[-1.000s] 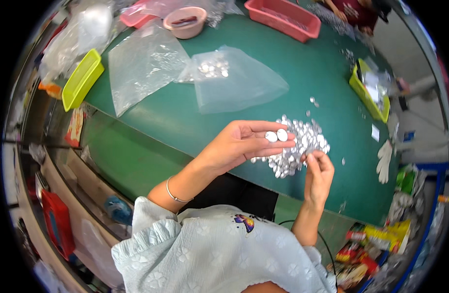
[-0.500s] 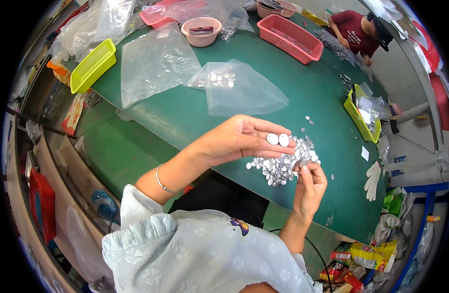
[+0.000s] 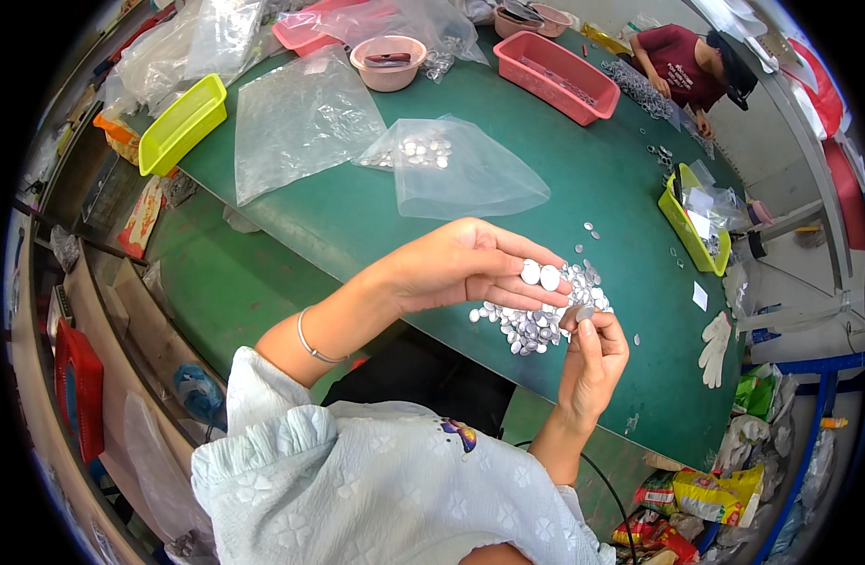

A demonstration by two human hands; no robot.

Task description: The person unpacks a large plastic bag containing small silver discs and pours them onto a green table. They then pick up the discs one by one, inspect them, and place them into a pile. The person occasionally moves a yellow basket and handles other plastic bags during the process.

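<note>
My left hand (image 3: 461,270) is held palm up above the table, fingers stretched out, with two small round white metal discs (image 3: 540,274) side by side on them near the thumb tip. Close to its fingertips, my right hand (image 3: 594,363) pinches one grey metal disc (image 3: 584,314) between thumb and fingers. Beneath both hands spreads a loose pile of similar discs (image 3: 531,330), partly covered by the left fingers. Beyond lies a clear plastic bag (image 3: 470,179) with more discs (image 3: 423,151) at its left end.
The green table (image 3: 310,231) also carries a flat clear bag (image 3: 305,122), a pink bowl (image 3: 387,75), a pink tray (image 3: 555,80) and a yellow-green basket (image 3: 696,221). A white glove (image 3: 715,350) lies at the right edge. A co-worker (image 3: 682,66) sits at the far right.
The right hand and its disc have moved very slightly closer to the left fingertips. Both white discs remain on the left fingers. The view has shifted slightly.
</note>
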